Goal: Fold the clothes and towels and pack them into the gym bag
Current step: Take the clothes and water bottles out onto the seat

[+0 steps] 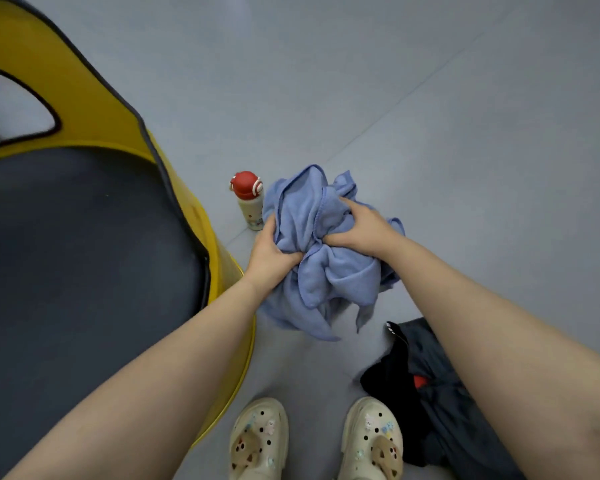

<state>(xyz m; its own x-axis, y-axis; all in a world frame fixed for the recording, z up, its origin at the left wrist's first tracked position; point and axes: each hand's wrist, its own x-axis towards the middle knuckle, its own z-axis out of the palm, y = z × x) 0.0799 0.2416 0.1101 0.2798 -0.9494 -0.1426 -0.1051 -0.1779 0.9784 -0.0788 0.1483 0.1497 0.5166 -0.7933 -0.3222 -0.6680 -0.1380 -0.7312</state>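
Both hands clutch a crumpled blue towel (321, 251) held bunched above the grey floor (430, 133): the left hand (272, 258) curls its fingers into the cloth's left side, and the right hand (359, 226) grips a fistful on top, thumb tucked into the folds. Far left of the grip sits a yellow-edged seat with a dark cushion (84, 254). Just left of the towel, nearly touching it, a bottle with a red cap (248, 199) stands upright. Below the grip are two cream clogs (260, 439). Lower right, under the right forearm, dark clothes (430, 393) lie heaped on the floor.
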